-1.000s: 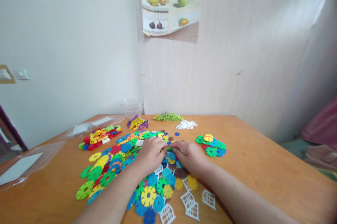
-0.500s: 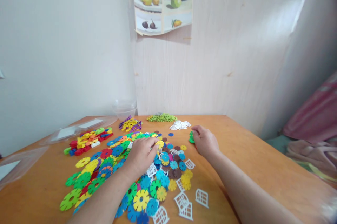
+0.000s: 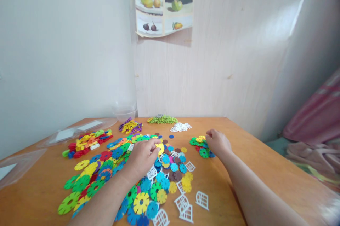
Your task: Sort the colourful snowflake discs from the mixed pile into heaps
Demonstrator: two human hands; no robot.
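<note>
My left hand (image 3: 145, 151) is over the wide heap of colourful notched plastic discs (image 3: 140, 203), its fingers bent together. At its fingertips is a yellow notched disc (image 3: 160, 149), which the fingers seem to pinch; part of it is hidden. My right hand (image 3: 219, 144) is beside a small pile of green, yellow, red and blue notched discs (image 3: 204, 152), covering its right edge. Its fingers are loosely curved with no disc visible in them; the thumb is hidden. White lattice window pieces (image 3: 202, 200) lie among and beside the heap.
Building bricks (image 3: 82, 144) lie at the left near plastic bags (image 3: 65, 134). Along the back are purple and yellow pieces (image 3: 130, 126), green pieces (image 3: 162, 119), white pieces (image 3: 181, 127) and a clear tub (image 3: 124, 111). The wooden table (image 3: 255, 173) meets the wall.
My right hand has moved right, uncovering the small disc pile it was over. My left hand has stayed nearly in place at the yellow disc. The view has shifted slightly.
</note>
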